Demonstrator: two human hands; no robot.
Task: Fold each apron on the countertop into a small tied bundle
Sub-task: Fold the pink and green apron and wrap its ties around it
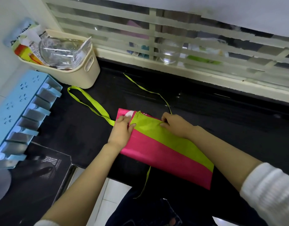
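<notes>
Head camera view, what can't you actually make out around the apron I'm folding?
All in the head view:
White print on the apron: mostly covered by the left hand.
Right hand: fingertips curled out of sight at the apron's edge.
Things behind the window slats: blurred by the frosted strips.
Blue rack: cut off by the left edge.
Packet labels in the basket: too small to read.

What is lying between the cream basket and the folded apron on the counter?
In the head view, the apron's lime-green neck loop lies on the black countertop between the cream basket and the folded apron.
</notes>
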